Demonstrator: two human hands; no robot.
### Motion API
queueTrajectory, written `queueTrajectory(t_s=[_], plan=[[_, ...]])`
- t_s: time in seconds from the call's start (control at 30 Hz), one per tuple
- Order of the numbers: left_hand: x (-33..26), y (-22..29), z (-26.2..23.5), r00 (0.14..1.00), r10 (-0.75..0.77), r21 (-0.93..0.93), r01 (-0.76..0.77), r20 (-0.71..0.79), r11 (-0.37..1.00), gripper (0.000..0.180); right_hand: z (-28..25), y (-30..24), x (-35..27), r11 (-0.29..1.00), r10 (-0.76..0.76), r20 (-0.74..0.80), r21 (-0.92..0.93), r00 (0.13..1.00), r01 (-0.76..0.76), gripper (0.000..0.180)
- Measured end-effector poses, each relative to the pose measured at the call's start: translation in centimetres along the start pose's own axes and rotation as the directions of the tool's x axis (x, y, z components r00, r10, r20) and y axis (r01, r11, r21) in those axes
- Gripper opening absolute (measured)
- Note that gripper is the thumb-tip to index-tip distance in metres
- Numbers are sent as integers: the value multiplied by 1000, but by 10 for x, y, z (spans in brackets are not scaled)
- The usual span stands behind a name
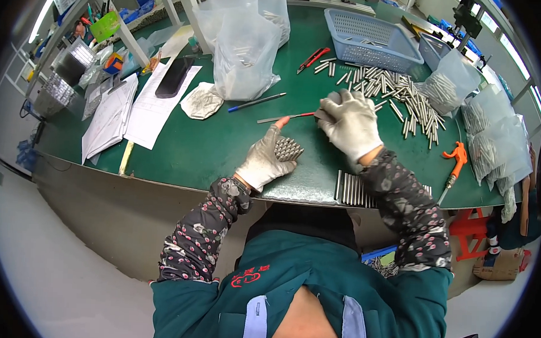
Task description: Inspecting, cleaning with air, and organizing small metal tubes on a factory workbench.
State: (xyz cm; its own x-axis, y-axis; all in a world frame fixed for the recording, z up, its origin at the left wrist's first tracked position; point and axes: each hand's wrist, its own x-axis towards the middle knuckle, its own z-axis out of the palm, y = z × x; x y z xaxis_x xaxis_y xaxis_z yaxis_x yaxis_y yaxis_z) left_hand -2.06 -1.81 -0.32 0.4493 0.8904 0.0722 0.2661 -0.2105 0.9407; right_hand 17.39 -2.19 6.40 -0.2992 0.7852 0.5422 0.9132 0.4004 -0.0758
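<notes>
My left hand [263, 159], in a white glove with the thumb tip bare, is closed round a bundle of short metal pins [288, 150]. The pins' ends face up and to the right, and the thumb sticks out away from them. Farther right, my right hand [349, 123], also gloved, has its fingers curled in beside the pile of loose metal pins [401, 90]. What its fingertips hold, if anything, is hidden. A thin flat tool with a red handle [300, 115] reaches up to this hand; whether they touch I cannot tell. A row of pins [349, 187] lies at the near edge, partly under my right forearm.
A blue basket [372, 55] stands behind the pile. Red-handled cutters [314, 59], a blue pen [256, 102], a white cloth [201, 101], a phone [174, 78] and papers [155, 115] lie leftward. Bags [245, 59] stand at the back; an orange air gun [457, 159] lies right.
</notes>
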Motion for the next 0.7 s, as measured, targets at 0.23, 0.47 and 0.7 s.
queueTrajectory(t_s=[0.23,0.47,0.7], plan=[[2,-9,-2,1000,2,-32,-2,-2,999,68,2,5,1,995,-3,1,-99,1000,3,23],[2,0,-3,998,51,144,-46,-29,989,61,-4,4,-1,983,-24,64,181,998,12,17],[4,-21,0,1000,25,-159,-27,-12,987,56,0,-2,-6,998,-60,104,-26,993,63,21]])
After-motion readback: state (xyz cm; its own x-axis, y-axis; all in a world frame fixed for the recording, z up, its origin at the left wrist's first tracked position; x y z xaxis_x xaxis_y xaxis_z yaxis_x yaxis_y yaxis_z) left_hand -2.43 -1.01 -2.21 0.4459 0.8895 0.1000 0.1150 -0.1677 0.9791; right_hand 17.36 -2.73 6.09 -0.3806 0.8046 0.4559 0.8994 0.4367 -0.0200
